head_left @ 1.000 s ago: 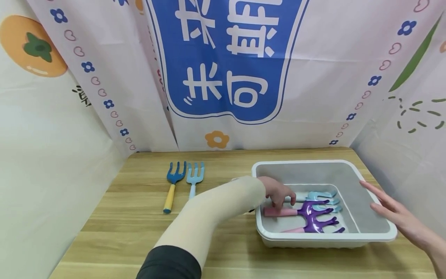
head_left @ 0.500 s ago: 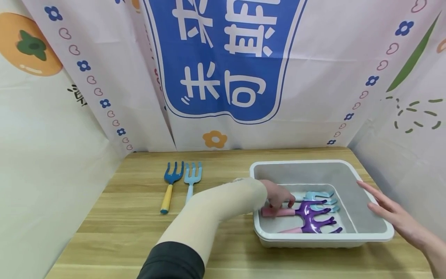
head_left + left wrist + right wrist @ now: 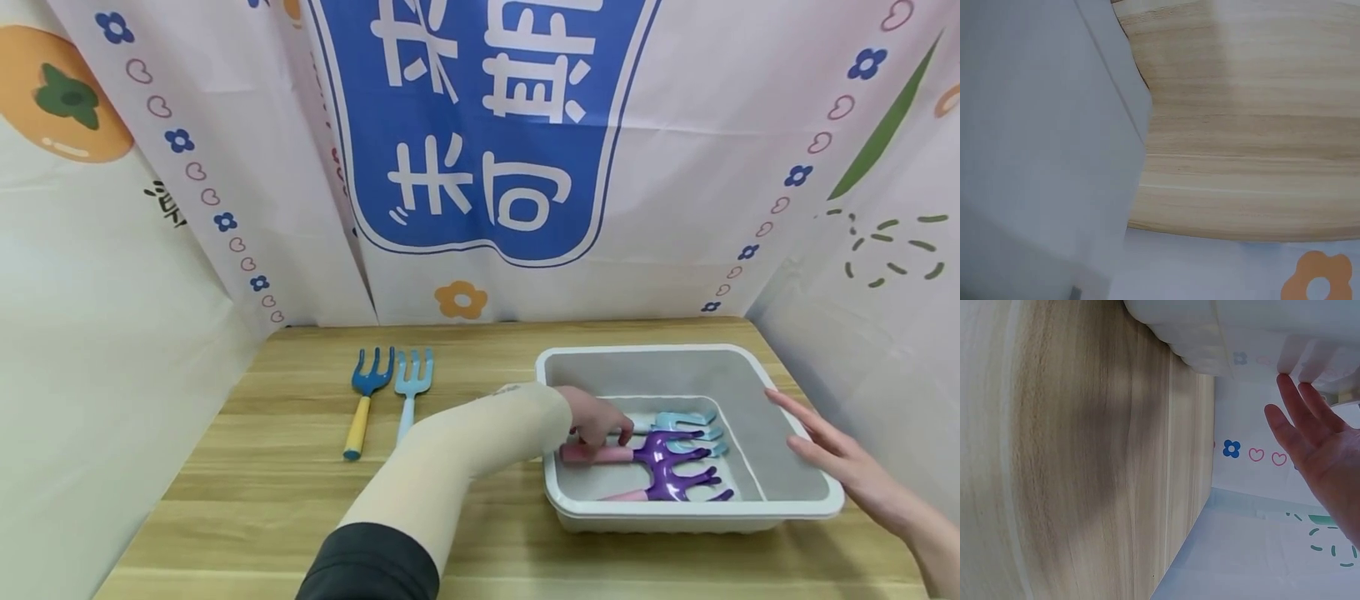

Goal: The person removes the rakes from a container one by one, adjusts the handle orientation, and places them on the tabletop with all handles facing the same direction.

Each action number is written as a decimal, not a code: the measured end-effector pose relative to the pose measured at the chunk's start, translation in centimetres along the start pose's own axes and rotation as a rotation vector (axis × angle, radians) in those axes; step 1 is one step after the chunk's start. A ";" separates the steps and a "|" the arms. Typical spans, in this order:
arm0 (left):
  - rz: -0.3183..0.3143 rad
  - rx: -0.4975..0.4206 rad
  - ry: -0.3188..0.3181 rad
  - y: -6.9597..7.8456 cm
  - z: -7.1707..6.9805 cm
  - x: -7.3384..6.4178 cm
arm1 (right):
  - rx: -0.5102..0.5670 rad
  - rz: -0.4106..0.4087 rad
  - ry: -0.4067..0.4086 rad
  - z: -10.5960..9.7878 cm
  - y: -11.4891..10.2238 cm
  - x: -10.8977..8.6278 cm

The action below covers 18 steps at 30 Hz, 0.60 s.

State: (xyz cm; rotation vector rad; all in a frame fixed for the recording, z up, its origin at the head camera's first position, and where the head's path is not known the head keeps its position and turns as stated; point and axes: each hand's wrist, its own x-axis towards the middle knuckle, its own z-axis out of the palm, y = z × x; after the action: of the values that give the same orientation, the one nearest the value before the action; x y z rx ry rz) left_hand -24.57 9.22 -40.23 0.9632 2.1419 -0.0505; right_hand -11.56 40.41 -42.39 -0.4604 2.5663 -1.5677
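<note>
My left hand (image 3: 596, 415) reaches down into a pale grey plastic tub (image 3: 690, 507) from its left side. Its bent fingers pinch the pink handle of a purple garden hand fork (image 3: 663, 454); the fingertips are partly hidden. Nearer the front of the tub lies another purple-headed fork (image 3: 667, 492) with a pink handle. Light blue forks (image 3: 686, 421) lie behind, their handles partly covered by the hand. At the tub's right rim, my right hand (image 3: 847, 462) touches the wall with nearly straight fingers (image 3: 1300, 415).
Left on the wooden table (image 3: 247, 500) lie a dark blue fork with a yellow handle (image 3: 362, 417) and a light blue fork (image 3: 412, 383), its handle end behind my left forearm. Printed cloth (image 3: 675, 208) encloses the table's back and sides.
The head view has shifted slightly. Both hands stay about where they were: the left among the forks in the tub, the right at its rim.
</note>
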 end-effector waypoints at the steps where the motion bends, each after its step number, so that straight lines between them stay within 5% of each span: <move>1: -0.013 -0.019 -0.004 0.0 -0.1 -0.1 | 0.005 -0.001 0.001 0.0 0.0 0.0; 18: -0.057 -0.081 -0.048 0.0 -0.4 -0.7 | -0.017 0.000 -0.004 -0.1 -0.1 -0.1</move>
State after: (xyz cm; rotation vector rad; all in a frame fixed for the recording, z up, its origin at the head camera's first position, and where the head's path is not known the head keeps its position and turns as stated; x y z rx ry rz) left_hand -24.53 8.93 -39.54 0.8463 2.1109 -0.0149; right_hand -11.47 40.46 -42.28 -0.4643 2.5788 -1.5438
